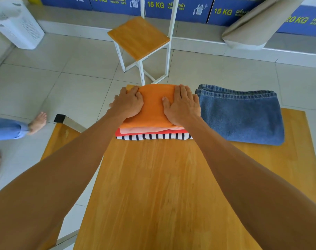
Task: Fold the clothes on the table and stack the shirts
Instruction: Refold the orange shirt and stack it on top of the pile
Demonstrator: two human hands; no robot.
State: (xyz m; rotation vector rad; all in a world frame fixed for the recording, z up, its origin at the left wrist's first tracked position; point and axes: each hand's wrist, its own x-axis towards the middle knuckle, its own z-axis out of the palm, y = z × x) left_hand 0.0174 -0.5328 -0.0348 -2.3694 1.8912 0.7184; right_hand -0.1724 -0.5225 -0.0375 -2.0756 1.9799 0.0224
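A: Two hands lie palm-down on the stack of shirts [153, 123] at the far edge of the wooden table [153, 186]. State each hand.

B: Left hand [128, 103]: flat on the left part of the orange shirt [153, 105], fingers partly curled over its left edge and bunching the cloth slightly. It presses rather than lifts. Right hand [182, 105]: spread wide, palm flat on the right part of the same shirt, fingers pointing to the far side, nothing gripped.

A: Order of the stack?

B: Orange shirt on top. Below it a pale pink layer [144, 129], then a red layer [171, 131], then a navy-and-white striped shirt [153, 136] at the bottom, touching the table. Only the near edges of the lower three are visible.

A: Other garments?

B: Folded blue jeans [242, 114] lie flat just right of the stack, touching or nearly touching the right hand; contact cannot be confirmed.

A: Surroundings?

B: Wooden stool with white metal frame [139, 37] stands on the tiled floor beyond the table. White plastic laundry basket [16, 24] at far left. Bare foot of another person [38, 121] at left, near the table corner
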